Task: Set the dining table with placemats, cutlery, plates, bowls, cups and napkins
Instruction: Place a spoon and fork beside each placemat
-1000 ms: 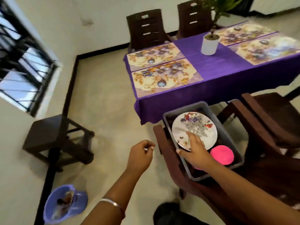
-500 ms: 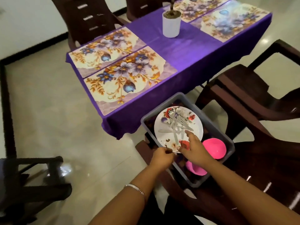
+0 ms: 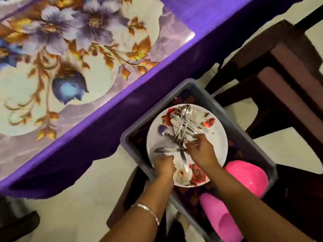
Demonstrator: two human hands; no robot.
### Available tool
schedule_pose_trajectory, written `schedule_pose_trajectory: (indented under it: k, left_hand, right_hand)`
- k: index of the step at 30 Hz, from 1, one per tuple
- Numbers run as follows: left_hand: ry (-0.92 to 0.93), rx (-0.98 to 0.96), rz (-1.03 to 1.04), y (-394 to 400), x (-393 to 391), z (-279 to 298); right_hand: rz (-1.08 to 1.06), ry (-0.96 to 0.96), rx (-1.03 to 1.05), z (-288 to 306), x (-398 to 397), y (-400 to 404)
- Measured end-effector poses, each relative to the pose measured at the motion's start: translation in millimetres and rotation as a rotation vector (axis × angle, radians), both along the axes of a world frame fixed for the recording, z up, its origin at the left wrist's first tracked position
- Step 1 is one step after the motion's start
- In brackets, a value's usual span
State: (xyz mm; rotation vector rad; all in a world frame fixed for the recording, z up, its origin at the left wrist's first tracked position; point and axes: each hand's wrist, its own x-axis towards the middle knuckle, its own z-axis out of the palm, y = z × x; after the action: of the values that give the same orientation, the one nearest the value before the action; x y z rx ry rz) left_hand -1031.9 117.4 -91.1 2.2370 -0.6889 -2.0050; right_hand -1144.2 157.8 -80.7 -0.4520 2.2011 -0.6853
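Observation:
A grey tub (image 3: 208,96) stands on a dark chair below the table edge. Inside lies a white flowered plate (image 3: 215,135) with a loose heap of steel cutlery (image 3: 183,126) on it. My left hand (image 3: 164,165) grips the plate's near left rim. My right hand (image 3: 201,151) rests on the plate with its fingers curled around the handles of the cutlery. A pink bowl (image 3: 248,179) and a pink cup (image 3: 220,219) lie in the tub's near right end. A floral placemat (image 3: 73,67) lies on the purple tablecloth (image 3: 218,18).
A dark wooden chair (image 3: 286,72) stands to the right of the tub, close to the table. Pale tiled floor (image 3: 70,215) shows at the lower left, with a dark stool corner (image 3: 17,222) at the left edge.
The view has dropped much closer to the tub. My left hand came from the air to the plate's rim. My right hand slid forward onto the cutlery.

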Motion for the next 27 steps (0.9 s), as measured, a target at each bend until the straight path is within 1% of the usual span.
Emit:
schedule_pose_trajectory:
  k: [2, 5, 7, 9, 12, 15, 17, 19, 22, 23, 24, 25, 27]
  left_hand:
    - [-0.017, -0.037, 0.016, -6, -3, -10]
    - [0.033, -0.071, 0.074, -15, -9, -12]
    - [0.055, -0.056, 0.116, -21, -15, -8]
    - [0.057, -0.03, 0.115, -27, -19, -4]
    - [0.052, 0.006, 0.08, -34, -20, 4]
    - [0.038, -0.07, 0.084, -40, -20, 12]
    - [0.058, -0.142, 0.052, -42, -16, 15]
    - [0.158, -0.153, -0.006, -43, -15, 17]
    - [0.379, -0.068, -0.175, -43, -17, 23]
    - [0.443, -0.028, -0.184, -42, -17, 25]
    - [0.484, 0.005, -0.151, -42, -18, 28]
    - [0.486, 0.026, -0.095, -43, -18, 28]
    - [0.388, 0.029, 0.015, -48, -15, 27]
  right_hand:
    - [-0.015, 0.024, 0.007, -19, -3, -21]
    - [-0.102, 0.091, -0.009, -39, -1, -48]
    - [-0.133, 0.153, 0.002, -46, 1, -59]
    - [-0.127, 0.199, 0.045, -50, 2, -65]
    - [-0.123, 0.194, 0.119, -50, 1, -69]
    - [-0.135, 0.173, 0.124, -47, -2, -65]
    - [-0.151, 0.181, 0.085, -44, -2, -58]
    - [-0.141, 0.209, -0.004, -34, 6, -47]
    - [-0.067, 0.197, -0.16, -1, 33, -32]
    - [-0.024, 0.189, -0.2, 11, 43, -27]
    - [0.023, 0.169, -0.225, 20, 52, -21]
    - [0.073, 0.134, -0.244, 25, 58, -14]
    - [0.141, 0.02, -0.283, 27, 61, 0]
